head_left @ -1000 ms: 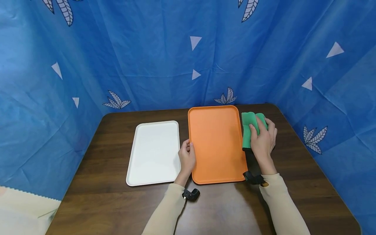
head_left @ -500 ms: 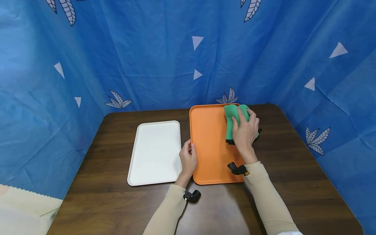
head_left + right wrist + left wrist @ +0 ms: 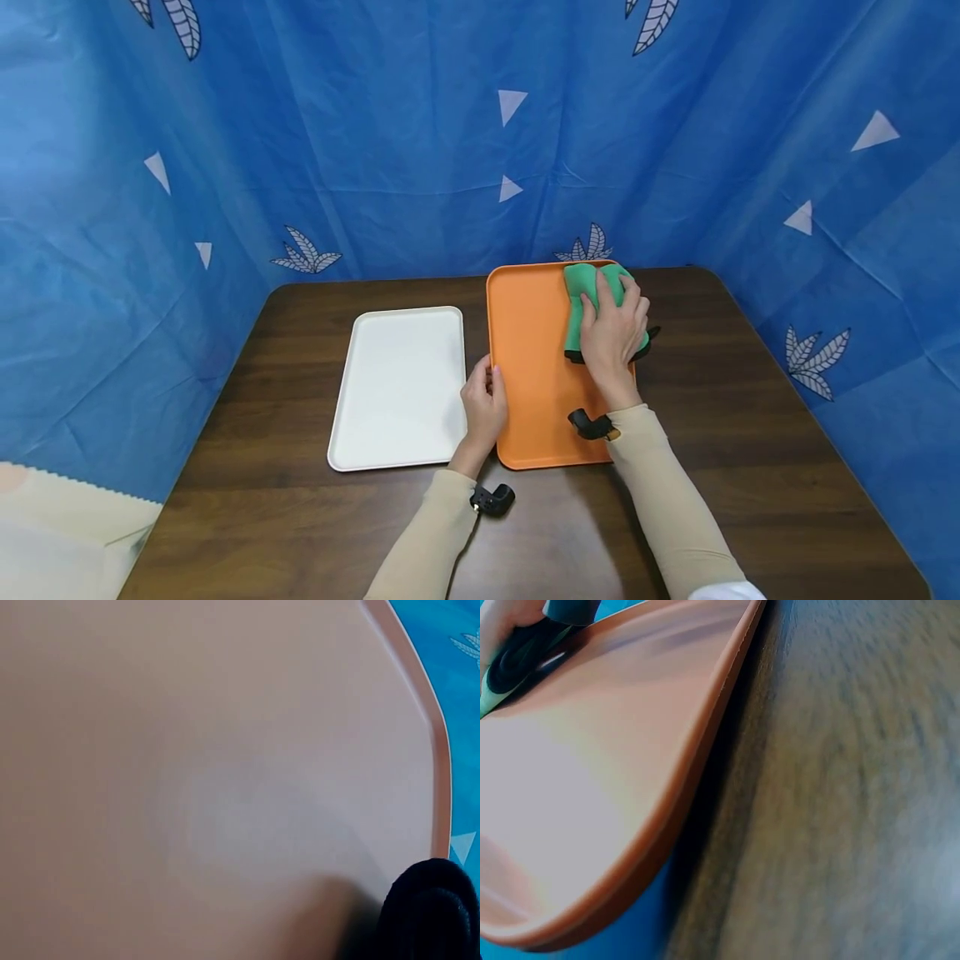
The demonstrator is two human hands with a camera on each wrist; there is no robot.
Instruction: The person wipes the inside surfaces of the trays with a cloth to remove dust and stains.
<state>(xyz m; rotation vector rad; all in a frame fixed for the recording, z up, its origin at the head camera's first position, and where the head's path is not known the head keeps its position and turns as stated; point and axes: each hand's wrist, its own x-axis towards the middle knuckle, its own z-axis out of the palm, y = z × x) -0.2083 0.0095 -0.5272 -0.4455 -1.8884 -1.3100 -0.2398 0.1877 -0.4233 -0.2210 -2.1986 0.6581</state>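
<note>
An orange tray point(image 3: 528, 375) lies on the table. My left hand point(image 3: 483, 408) holds its left rim, fingers at the edge and thumb towards the inside. Over the tray's far right part, my right hand point(image 3: 611, 337) grips a folded green cloth point(image 3: 574, 312) with black edging; thumb and fingers are spread across it. Part of the cloth reaches past the right rim. The left wrist view shows the cloth's dark folded edge point(image 3: 525, 656) low over the tray. In the right wrist view only a dark rounded fold point(image 3: 431, 915) and a blurred bit of hand appear.
A white tray point(image 3: 397, 392) lies to the left of the orange one, a narrow strip of wood between them. The dark wooden table point(image 3: 255, 433) ends at a blue patterned curtain point(image 3: 420, 150) behind and at both sides.
My right hand has carried the green cloth leftwards from beside the orange tray onto its far right part, then slightly further left. My left hand stays on the rim.
</note>
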